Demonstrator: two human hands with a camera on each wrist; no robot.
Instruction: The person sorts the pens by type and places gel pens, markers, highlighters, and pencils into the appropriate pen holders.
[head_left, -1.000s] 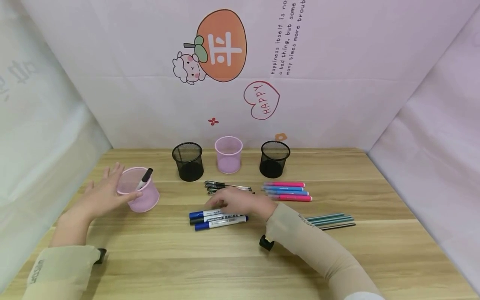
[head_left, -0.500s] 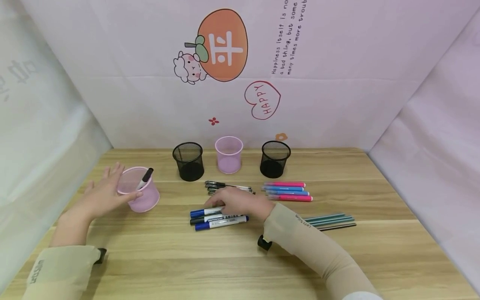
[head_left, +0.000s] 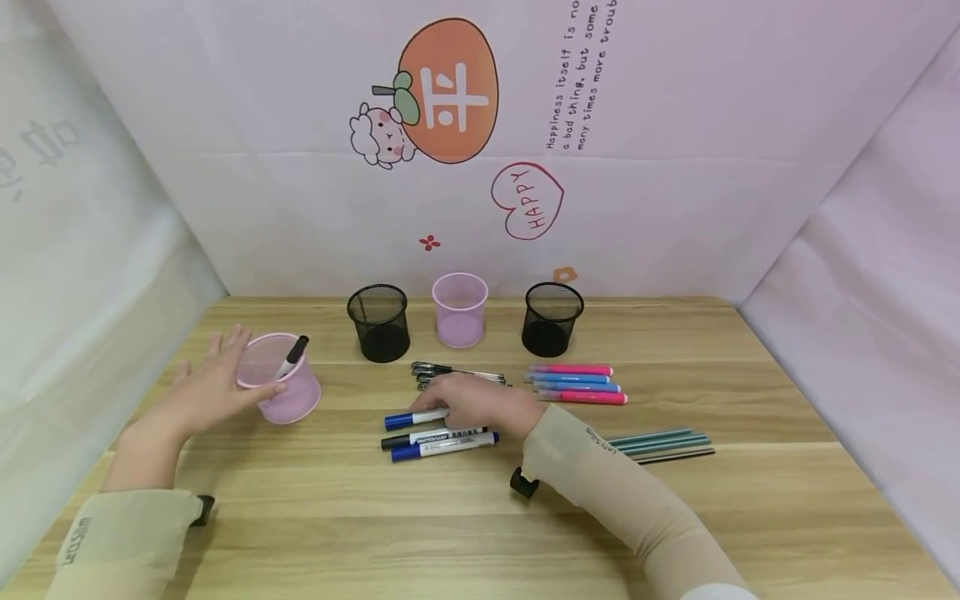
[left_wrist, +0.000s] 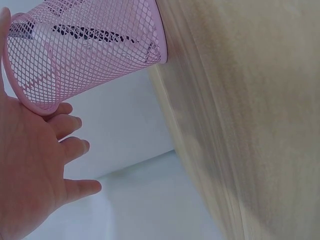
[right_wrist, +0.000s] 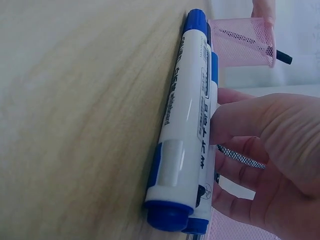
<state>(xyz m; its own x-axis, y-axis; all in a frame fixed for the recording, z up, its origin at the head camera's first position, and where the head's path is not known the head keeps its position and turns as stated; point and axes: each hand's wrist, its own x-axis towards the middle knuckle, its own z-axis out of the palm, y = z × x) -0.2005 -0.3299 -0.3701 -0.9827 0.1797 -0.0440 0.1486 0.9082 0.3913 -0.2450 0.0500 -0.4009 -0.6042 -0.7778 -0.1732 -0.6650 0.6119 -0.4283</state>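
Observation:
My left hand [head_left: 197, 385] holds the rim of a pink mesh pen holder [head_left: 297, 393] at the table's left, thumb on the near side. In the left wrist view, several fingertips show beyond the rim. A marker with a black cap [head_left: 291, 358] leans inside this holder. At the centre, my right hand [head_left: 474, 402] pinches a blue-capped whiteboard marker [head_left: 408, 419], its far end hidden by the hand. Just in front lie a black-capped marker [head_left: 423, 438] and another blue-capped marker [head_left: 446, 447]. The right wrist view shows this nearest marker [right_wrist: 187, 110] large, before the thumb.
Along the back stand a black mesh holder [head_left: 384, 343], a pink one [head_left: 460, 327] and another black one [head_left: 551, 337]. Black pens [head_left: 457, 372] lie behind my right hand. Pink and blue felt-tip pens [head_left: 581, 386] and thin green and dark sticks [head_left: 671, 444] lie to the right.
The right hand's blue-capped marker has shifted slightly back, opening a gap from the black-capped one. The left hand and its pink holder stay in place.

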